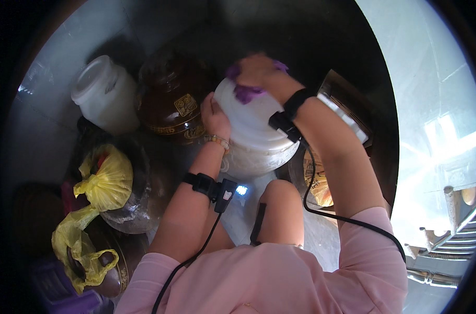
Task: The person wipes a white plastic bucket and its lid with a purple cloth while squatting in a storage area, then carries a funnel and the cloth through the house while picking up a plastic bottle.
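A large pale jar [257, 163] with a relief pattern stands on the floor before my knees, covered by a broad white lid [247, 117]. My left hand [215, 117] curls around the left edge of the lid and steadies it. With my right hand [259, 72], blurred by motion, I press a purple cloth [247, 93] onto the far part of the lid. Bits of the cloth stick out on both sides of that hand. What the fingertips do beneath is hidden.
Close left of the jar sits a brown glazed jar [175, 106] with gold marks. Beyond it is a white plastic container [110, 96]. Yellow plastic bags [108, 180] lie on dark jars at left. A cardboard box [345, 102] and a printed bag [318, 178] are at right.
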`<action>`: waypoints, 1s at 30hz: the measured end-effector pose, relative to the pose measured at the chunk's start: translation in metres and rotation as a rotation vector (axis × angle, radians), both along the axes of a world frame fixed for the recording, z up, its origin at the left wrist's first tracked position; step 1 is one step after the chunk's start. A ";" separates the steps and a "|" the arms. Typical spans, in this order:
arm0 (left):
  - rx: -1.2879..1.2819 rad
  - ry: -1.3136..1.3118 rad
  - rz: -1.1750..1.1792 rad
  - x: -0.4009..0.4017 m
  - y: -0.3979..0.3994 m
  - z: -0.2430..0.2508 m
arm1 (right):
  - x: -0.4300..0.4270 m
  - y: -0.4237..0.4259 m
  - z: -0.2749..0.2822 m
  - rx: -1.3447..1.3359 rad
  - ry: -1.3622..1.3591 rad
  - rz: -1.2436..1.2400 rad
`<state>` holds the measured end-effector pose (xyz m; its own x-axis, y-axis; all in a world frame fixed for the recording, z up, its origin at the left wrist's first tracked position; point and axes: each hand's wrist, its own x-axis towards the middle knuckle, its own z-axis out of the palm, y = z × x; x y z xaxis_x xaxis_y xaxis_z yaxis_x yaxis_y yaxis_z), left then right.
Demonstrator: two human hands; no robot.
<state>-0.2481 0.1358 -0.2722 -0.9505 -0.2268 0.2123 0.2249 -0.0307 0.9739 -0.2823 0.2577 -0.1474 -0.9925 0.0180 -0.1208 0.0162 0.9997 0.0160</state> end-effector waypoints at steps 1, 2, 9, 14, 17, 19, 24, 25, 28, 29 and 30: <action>-0.048 0.028 0.014 0.001 -0.003 -0.002 | 0.000 -0.010 0.000 -0.021 0.012 0.108; -0.095 0.056 0.026 0.001 -0.005 -0.004 | 0.002 -0.020 -0.001 -0.041 0.023 0.215; -0.193 0.072 0.077 0.001 -0.006 -0.006 | 0.017 -0.009 0.003 -0.045 0.111 0.054; -0.178 0.049 0.045 -0.004 -0.005 -0.004 | 0.034 0.061 0.010 -0.012 -0.013 -0.284; -0.125 -0.019 -0.010 -0.002 -0.006 0.001 | 0.064 0.096 0.004 -0.158 -0.093 -0.314; -0.154 -0.010 -0.016 -0.003 -0.004 0.008 | 0.097 0.116 0.002 -0.355 -0.087 -0.267; -0.073 -0.069 -0.021 -0.003 -0.009 -0.002 | 0.176 0.048 0.018 -0.322 -0.127 -0.182; -0.049 -0.093 -0.016 -0.003 -0.011 -0.002 | 0.191 0.027 0.019 -0.187 -0.094 -0.133; -0.035 -0.089 -0.033 -0.002 -0.006 -0.002 | 0.216 0.009 0.000 -0.129 0.222 0.050; -0.055 -0.063 -0.036 -0.002 -0.006 -0.003 | 0.217 0.009 -0.005 -0.104 0.279 0.059; -0.055 -0.064 -0.034 -0.001 -0.005 -0.002 | 0.215 0.009 -0.001 -0.104 0.278 0.060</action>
